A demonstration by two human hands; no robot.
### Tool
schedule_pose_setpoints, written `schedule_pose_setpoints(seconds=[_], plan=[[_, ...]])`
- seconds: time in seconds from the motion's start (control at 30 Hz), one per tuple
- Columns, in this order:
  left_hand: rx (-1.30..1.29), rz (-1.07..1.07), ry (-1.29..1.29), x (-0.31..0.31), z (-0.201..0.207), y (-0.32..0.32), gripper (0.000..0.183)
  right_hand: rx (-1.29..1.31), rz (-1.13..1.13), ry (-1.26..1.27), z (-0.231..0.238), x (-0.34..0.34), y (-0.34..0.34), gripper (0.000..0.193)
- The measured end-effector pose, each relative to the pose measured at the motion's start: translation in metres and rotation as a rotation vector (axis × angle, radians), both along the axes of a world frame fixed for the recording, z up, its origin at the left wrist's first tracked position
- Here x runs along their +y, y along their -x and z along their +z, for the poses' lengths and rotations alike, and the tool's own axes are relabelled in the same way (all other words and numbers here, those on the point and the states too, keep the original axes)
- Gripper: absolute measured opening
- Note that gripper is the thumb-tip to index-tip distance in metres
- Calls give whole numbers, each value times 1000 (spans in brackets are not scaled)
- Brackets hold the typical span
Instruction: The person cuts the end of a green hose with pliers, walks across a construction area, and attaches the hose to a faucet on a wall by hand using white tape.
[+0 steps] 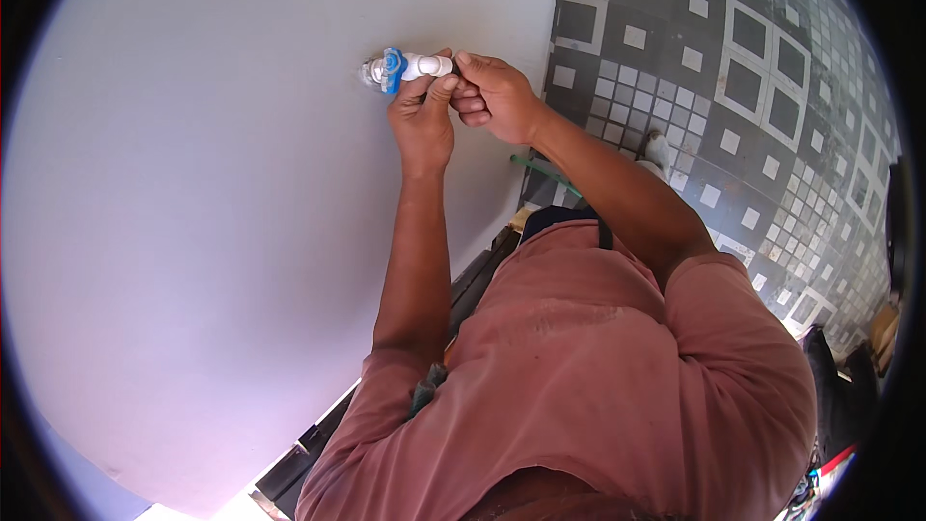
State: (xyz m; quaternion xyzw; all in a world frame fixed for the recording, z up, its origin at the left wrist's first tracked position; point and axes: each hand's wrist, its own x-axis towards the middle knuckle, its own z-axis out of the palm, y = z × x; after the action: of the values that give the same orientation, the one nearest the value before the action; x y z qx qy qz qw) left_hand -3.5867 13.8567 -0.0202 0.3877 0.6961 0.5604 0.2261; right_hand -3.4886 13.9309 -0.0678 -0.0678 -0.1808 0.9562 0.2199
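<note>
A white plastic tap [430, 66] with a blue handle [393, 70] sticks out from the pale wall, its base wrapped in something clear. From below, my left hand [422, 123] is closed around the white body, with its thumb in front and some fingers hidden behind it. My right hand [502, 96] is closed in a pinch at the spout's free end. Its thumb and fingertips meet right beside the spout, and whatever small thing they hold there, if any, is hidden.
The smooth pale wall [212, 183] fills the left side. On the right lies a floor of grey and white patterned tiles [709, 58]. A thin green strip [548, 174] shows below my right forearm. Dark bags or cloth [841, 386] lie at the lower right.
</note>
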Motion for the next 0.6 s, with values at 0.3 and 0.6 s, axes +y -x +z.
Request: schedule_pose_setpoints(seconds=[0.3, 0.6], plan=[[-69, 59, -15, -1, -1, -8, 16, -313, -13, -274, 8, -1, -3, 38], [-111, 53, 63, -2, -5, -4, 22, 51, 256, 117, -5, 6, -10, 38]])
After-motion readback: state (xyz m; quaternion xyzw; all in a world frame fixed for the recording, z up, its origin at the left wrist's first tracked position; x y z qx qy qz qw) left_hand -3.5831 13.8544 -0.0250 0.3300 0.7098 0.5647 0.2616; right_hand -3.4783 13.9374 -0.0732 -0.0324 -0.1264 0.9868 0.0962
